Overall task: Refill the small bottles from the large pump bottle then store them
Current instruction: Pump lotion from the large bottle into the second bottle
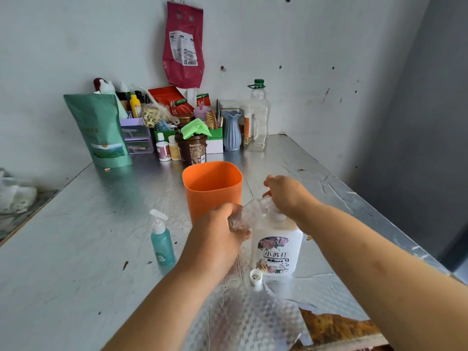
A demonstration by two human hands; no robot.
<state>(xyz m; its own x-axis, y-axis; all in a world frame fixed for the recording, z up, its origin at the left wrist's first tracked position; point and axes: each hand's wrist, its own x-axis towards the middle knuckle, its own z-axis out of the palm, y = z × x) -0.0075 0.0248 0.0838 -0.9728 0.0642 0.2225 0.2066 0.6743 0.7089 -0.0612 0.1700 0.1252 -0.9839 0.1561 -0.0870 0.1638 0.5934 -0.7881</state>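
Head view: the foil-covered counter [76, 249] spreads under both grips. An orange tub [212, 188] stands just beyond the left grip [217, 229], partly hidden by it. The large pump bottle [277, 252], white with a flower label, stands upright directly beneath the right grip [286, 196], whose fingers curl down over the pump head. A teal spray bottle [162, 241] stands upright left of the left grip, apart from it. The clear small bottle [253, 210] lies tilted in the left grip, fingers wrapped round its base, its mouth raised toward the pump spout under the right grip. A white cap [256, 276] lies nearer than the left grip, just beside the pump bottle's base.
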